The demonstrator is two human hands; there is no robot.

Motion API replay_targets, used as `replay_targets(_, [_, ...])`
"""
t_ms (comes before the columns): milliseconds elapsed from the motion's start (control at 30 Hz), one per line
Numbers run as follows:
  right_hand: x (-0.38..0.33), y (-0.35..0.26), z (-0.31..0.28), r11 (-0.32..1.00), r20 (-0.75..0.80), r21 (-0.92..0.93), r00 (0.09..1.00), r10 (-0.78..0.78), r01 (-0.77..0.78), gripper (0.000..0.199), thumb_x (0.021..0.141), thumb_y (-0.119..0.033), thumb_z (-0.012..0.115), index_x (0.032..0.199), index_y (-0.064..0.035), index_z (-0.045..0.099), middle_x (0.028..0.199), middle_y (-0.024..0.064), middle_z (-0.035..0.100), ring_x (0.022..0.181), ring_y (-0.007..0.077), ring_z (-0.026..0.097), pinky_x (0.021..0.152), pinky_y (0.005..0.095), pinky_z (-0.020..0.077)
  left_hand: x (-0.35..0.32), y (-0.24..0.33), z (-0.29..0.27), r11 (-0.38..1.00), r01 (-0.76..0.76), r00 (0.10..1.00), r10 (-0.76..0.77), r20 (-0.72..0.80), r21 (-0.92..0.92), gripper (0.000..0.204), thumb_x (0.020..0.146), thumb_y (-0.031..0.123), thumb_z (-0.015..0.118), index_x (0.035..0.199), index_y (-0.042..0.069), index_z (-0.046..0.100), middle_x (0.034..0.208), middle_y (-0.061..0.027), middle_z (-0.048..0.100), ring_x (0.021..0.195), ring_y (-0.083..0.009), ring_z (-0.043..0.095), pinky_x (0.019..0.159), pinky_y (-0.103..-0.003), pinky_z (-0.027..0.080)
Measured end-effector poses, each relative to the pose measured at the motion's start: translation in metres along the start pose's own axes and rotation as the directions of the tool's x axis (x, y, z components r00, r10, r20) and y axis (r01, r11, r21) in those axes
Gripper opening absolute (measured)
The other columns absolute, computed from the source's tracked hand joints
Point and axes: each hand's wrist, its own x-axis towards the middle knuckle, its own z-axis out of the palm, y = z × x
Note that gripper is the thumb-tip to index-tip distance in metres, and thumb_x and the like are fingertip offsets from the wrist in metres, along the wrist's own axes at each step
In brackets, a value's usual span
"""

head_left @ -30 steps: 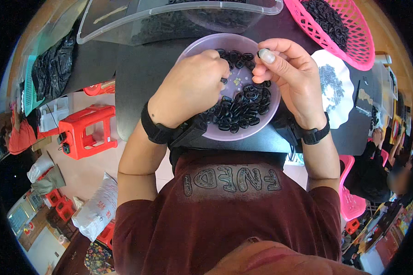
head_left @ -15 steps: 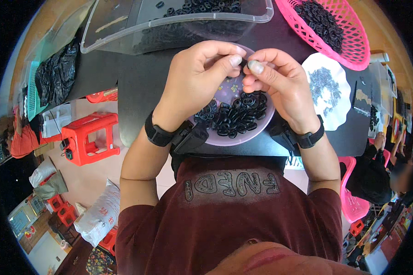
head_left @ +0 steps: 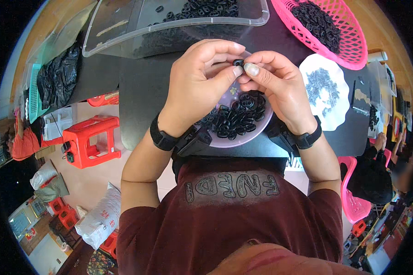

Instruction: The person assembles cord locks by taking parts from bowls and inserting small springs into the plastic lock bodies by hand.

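Above a purple bowl (head_left: 229,143), my two hands meet at the fingertips. My left hand (head_left: 195,75) is closed in a pinch on a small black oval plastic piece with holes (head_left: 238,62). Against its right side press the thumb and finger of my right hand (head_left: 280,87); whether a second small part sits between them is hidden. Below lies a heap of shiny black two-holed pieces (head_left: 236,119) in the bowl. To the right, a white scalloped dish (head_left: 340,107) holds a pile of tiny grey parts (head_left: 323,89), too small to name.
A clear plastic bin (head_left: 252,21) with black pieces stands at the far side of the dark table (head_left: 142,91). Far right is a pink basket (head_left: 360,39) of black parts (head_left: 317,25). A black bag (head_left: 58,75) and a red stool (head_left: 89,142) are left; another person (head_left: 374,176) sits right.
The black piece now shows between my fingertips, where it was mostly covered before. My hands have shifted slightly and the view has moved a little.
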Motion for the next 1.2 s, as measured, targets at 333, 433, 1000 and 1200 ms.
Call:
replay_targets(333, [-0.002, -0.002, 0.002, 0.994, -0.004, -0.102, 0.999, -0.042, 0.041, 0.016, 0.091, -0.009, 0.063, 0.105, -0.0007, 0.063, 0.091, 0.0057, 0.067, 0.081, 0.0111, 0.065, 0.074, 0.0229, 0.0535, 0.001, 0.005, -0.011, 0.974, 0.149, 0.971, -0.176, 0.16, 0.169, 0.026, 0.088, 0.0, 0.062, 0.114, -0.002, 0.061, 0.108, -0.011, 0.066, 0.096, -0.0146, 0.064, 0.082, -0.027, 0.053])
replay_targets(433, [-0.003, -0.002, 0.003, 0.995, 0.025, -0.095, 0.999, -0.041, 0.043, 0.017, 0.091, -0.009, 0.063, 0.105, -0.0005, 0.063, 0.092, 0.0058, 0.068, 0.08, 0.0105, 0.064, 0.073, 0.0224, 0.0532, 0.004, 0.006, -0.014, 0.974, 0.201, 0.959, -0.218, 0.181, 0.108, 0.025, 0.091, 0.004, 0.061, 0.114, -0.002, 0.062, 0.102, -0.0099, 0.067, 0.087, -0.012, 0.064, 0.074, -0.025, 0.054])
replay_targets(1000, [-0.002, -0.004, 0.001, 0.998, -0.01, -0.055, 1.0, -0.029, 0.028, 0.017, 0.091, -0.01, 0.062, 0.106, -0.0028, 0.064, 0.09, 0.006, 0.068, 0.079, 0.0102, 0.064, 0.071, 0.0229, 0.0537, 0.005, 0.008, -0.015, 0.91, 0.384, 0.9, -0.331, 0.284, -0.155, 0.027, 0.096, 0.01, 0.052, 0.12, -0.001, 0.058, 0.089, -0.0082, 0.067, 0.07, -0.011, 0.062, 0.067, -0.024, 0.052])
replay_targets(1200, [-0.001, -0.002, -0.001, 0.997, -0.004, -0.066, 0.999, -0.039, 0.039, 0.018, 0.091, -0.011, 0.062, 0.107, -0.0028, 0.063, 0.089, 0.005, 0.068, 0.076, 0.0088, 0.062, 0.068, 0.0214, 0.0523, 0.003, 0.011, -0.012, 0.933, 0.352, 0.905, -0.318, 0.284, -0.075, 0.031, 0.095, 0.007, 0.05, 0.125, 0.001, 0.056, 0.09, -0.0075, 0.066, 0.07, -0.0108, 0.06, 0.062, -0.023, 0.051])
